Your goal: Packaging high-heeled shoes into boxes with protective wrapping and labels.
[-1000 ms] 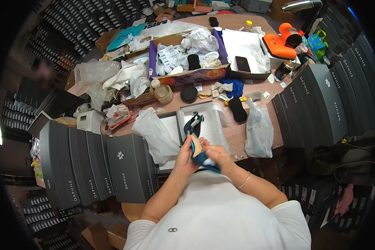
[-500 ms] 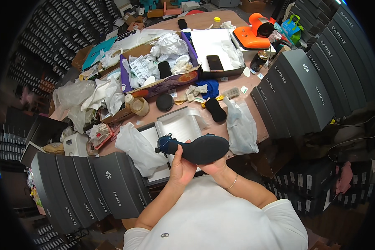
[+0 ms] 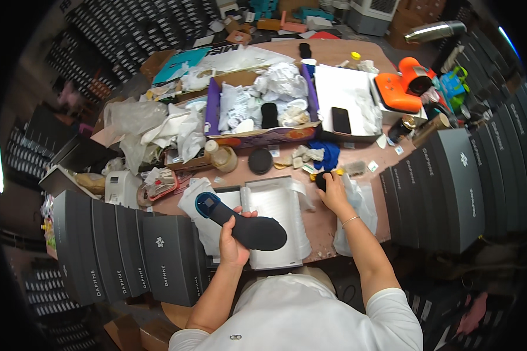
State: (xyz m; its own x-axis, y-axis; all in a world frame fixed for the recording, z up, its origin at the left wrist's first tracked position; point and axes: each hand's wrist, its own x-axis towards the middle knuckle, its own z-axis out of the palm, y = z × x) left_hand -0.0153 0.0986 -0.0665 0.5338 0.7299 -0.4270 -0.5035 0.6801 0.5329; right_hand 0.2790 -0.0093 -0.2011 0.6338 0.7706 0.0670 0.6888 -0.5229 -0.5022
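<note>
My left hand [image 3: 235, 243] grips a dark sandal [image 3: 257, 232] around its middle, black sole turned up and blue heel end to the left. The sandal is above an open grey shoe box [image 3: 303, 255] lined with white wrapping. My right hand [image 3: 335, 194] reaches over the table with its fingers closed on a black hourglass-shaped pad [image 3: 321, 181], mostly hidden under them. Beneath the right wrist lies a white wrapped bundle [image 3: 362, 205]; another white wrapping [image 3: 191, 206] is left of the sandal.
Stacks of grey shoe boxes stand at left [image 3: 173, 257] and right [image 3: 451, 187]. Farther back are a purple carton [image 3: 263, 139] of crumpled paper, a phone [image 3: 341, 120], an orange device [image 3: 401, 93], a plastic bottle [image 3: 221, 157], a round black tin [image 3: 260, 161] and a blue cloth [image 3: 328, 153].
My right hand has let go of the sandal and moved forward and right to the black pad. My left hand alone now holds the sandal, shifted left and tilted. The view has swung.
</note>
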